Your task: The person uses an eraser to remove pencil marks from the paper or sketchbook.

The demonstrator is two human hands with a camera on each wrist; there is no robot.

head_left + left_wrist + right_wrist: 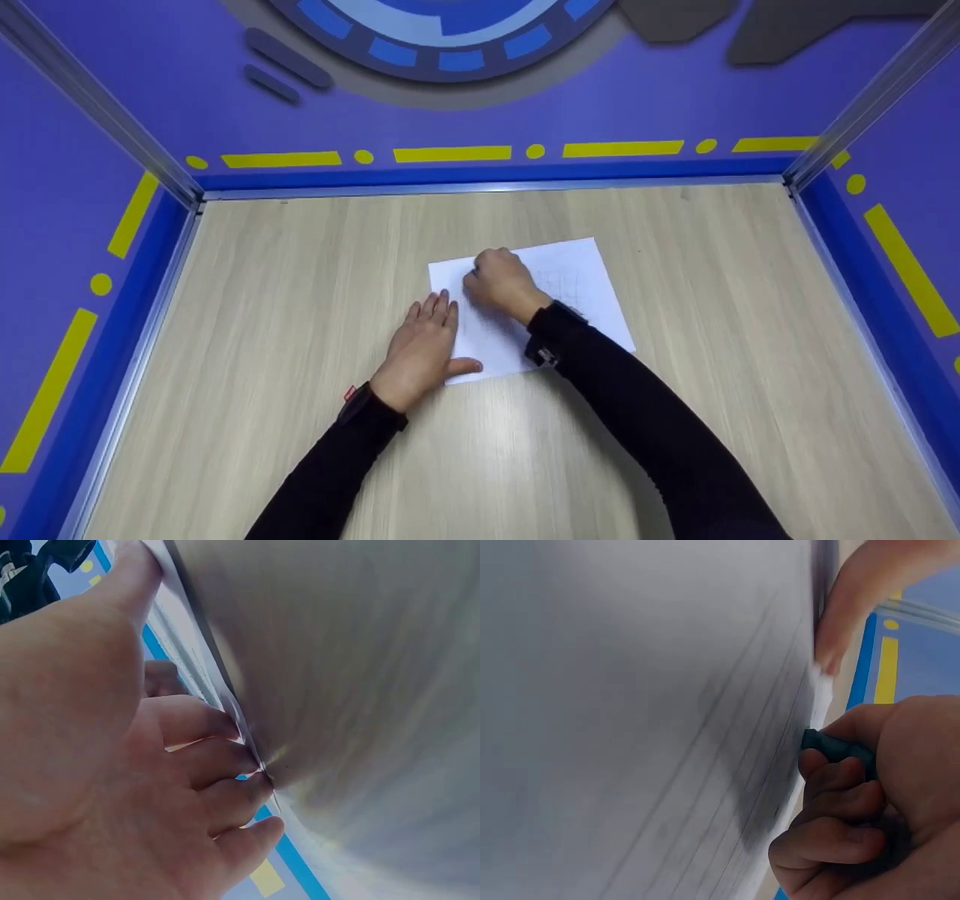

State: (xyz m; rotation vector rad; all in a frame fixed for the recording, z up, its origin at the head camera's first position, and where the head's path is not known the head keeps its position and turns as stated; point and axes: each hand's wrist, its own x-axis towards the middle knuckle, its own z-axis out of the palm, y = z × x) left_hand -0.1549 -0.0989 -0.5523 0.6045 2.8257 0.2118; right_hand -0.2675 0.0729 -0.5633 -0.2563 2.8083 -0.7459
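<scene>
Paper, white and loose, is laid flat on the wood-grain tabletop, its longer side set roughly left to right, with the right end skewed a little farther from the person. Faint crossing pencil lines are borne on its right half.

A small dark teal piece is pinched between the thumb and curled fingers of the right hand, which is placed over the far left part of the paper. One end of the piece is pointed toward the paper's surface; whether contact is made cannot be told, and its full shape is hidden by the fingers.

The key relation is judged to be this: the visible grid is set to the right of the gripping hand, beside its wrist, so the piece is held off the densest lines rather than on them. The right hand is clearly the nearer to them.

The left hand is spread along the paper's left edge, nothing grasped, its thumb rested over the near left corner area; the paper seems to be steadied there.
</scene>
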